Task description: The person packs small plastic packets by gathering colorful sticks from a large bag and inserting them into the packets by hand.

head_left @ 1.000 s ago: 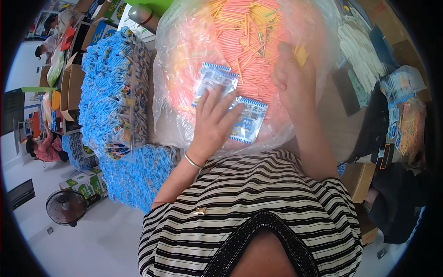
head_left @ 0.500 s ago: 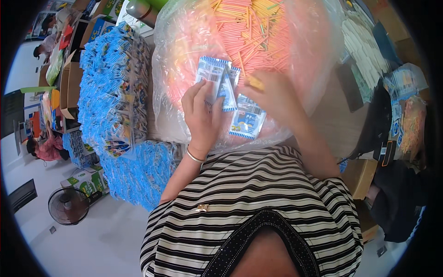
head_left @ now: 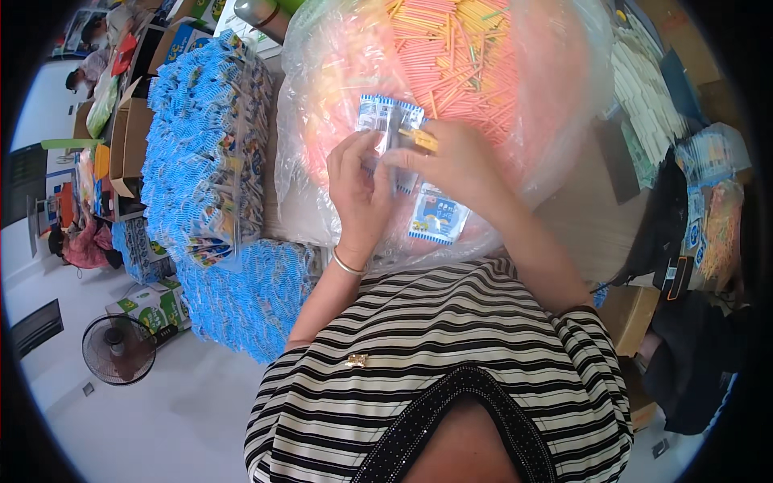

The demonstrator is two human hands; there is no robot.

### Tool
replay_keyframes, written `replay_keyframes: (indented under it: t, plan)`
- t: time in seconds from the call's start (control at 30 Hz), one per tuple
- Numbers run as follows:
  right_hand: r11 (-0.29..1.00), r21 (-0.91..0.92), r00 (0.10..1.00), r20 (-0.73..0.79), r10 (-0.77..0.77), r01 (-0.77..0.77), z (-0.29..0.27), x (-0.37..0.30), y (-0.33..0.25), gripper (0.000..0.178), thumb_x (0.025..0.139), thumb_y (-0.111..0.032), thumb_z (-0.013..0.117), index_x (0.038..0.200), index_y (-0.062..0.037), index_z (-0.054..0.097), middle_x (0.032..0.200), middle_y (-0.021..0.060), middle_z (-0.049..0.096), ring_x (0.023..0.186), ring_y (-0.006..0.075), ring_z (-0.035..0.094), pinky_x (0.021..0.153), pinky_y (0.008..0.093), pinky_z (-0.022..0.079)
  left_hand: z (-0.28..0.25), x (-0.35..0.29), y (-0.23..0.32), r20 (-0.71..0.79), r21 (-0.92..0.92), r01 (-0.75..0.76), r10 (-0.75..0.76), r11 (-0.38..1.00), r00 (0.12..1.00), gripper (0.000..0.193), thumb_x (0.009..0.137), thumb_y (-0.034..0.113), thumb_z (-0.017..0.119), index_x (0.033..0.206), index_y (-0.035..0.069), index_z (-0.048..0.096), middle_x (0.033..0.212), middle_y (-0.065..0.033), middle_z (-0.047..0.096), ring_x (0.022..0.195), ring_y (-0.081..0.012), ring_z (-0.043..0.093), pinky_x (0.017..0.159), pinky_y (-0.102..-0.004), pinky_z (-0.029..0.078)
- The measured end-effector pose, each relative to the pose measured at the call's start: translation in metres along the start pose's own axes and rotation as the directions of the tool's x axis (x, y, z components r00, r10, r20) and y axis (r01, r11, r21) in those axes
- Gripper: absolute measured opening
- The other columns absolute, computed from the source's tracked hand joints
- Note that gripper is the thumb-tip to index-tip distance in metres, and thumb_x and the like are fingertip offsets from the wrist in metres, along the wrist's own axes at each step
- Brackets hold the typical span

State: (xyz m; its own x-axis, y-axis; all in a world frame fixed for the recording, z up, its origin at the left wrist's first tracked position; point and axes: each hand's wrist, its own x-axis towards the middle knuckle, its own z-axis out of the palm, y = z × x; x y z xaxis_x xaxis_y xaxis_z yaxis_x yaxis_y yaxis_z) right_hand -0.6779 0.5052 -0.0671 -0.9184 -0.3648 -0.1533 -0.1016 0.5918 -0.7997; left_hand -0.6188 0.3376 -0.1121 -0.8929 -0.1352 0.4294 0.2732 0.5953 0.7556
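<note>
The upper packet (head_left: 373, 111), lying over the clear bag (head_left: 560, 105), is best kept steady and the yellow sticks (head_left: 424, 140) aligned; the sticks are gripped in the closed right hand (head_left: 463, 157); the left hand (head_left: 354, 177) is half curled against the packet, its pinch indeterminable; both forearms are angled inward.

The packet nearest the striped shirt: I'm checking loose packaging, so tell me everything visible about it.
The packet is a small, flat, roughly rectangular sachet in blue and white, printed on its face, with a blue-striped band along its near end. It looks like thin, slightly shiny film. It lies slightly turned on the clear plastic bag, toward the wearer. Neither the left hand nor the right hand holds it. Whether it is sealed is unclear.
</note>
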Motion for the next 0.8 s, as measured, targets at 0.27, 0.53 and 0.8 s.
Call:
replay_keyframes:
  t: [0.27, 0.53, 0.8]
  plan:
    - [0.994, 0.113, 0.994, -0.11, 0.022, -0.009, -0.007, -0.008, 0.01, 0.029, 0.087, -0.026, 0.071, 0.09, 0.0021, 0.067, 0.069, 0.0126, 0.063, 0.06, 0.017, 0.06, 0.059, 0.0348, 0.047, 0.004, 0.005, 0.007, -0.024, 0.072, -0.037, 0.039, 0.997, 0.999, 0.034, 0.082, 0.002, 0.072, 0.115, 0.003, 0.064, 0.114, -0.0151, 0.06, 0.103, -0.0305, 0.057, 0.089, -0.0369, 0.047]
    - [0.965, 0.149, 0.971, -0.077, 0.228, -0.215, -0.03, -0.053, 0.045, 0.025, 0.089, -0.021, 0.068, 0.091, 0.0035, 0.066, 0.069, 0.0117, 0.062, 0.063, 0.0155, 0.058, 0.06, 0.0347, 0.047, 0.004, 0.005, 0.03, -0.022, 0.266, -0.218, 0.232, 0.939, 0.973, 0.036, 0.079, 0.007, 0.077, 0.112, 0.004, 0.065, 0.108, -0.013, 0.063, 0.097, -0.0316, 0.058, 0.086, -0.039, 0.046]
    - [1.0, -0.017, 0.937, -0.35, 0.016, -0.024, -0.032, -0.044, 0.045, 0.024, 0.089, -0.019, 0.067, 0.092, 0.0041, 0.064, 0.07, 0.0106, 0.062, 0.064, 0.0153, 0.058, 0.06, 0.0348, 0.046, 0.014, 0.002, 0.047, 0.146, 0.098, -0.12, 0.105, 0.988, 0.984, 0.036, 0.075, 0.008, 0.081, 0.106, 0.004, 0.064, 0.095, -0.0117, 0.065, 0.082, -0.0284, 0.061, 0.074, -0.0371, 0.05]
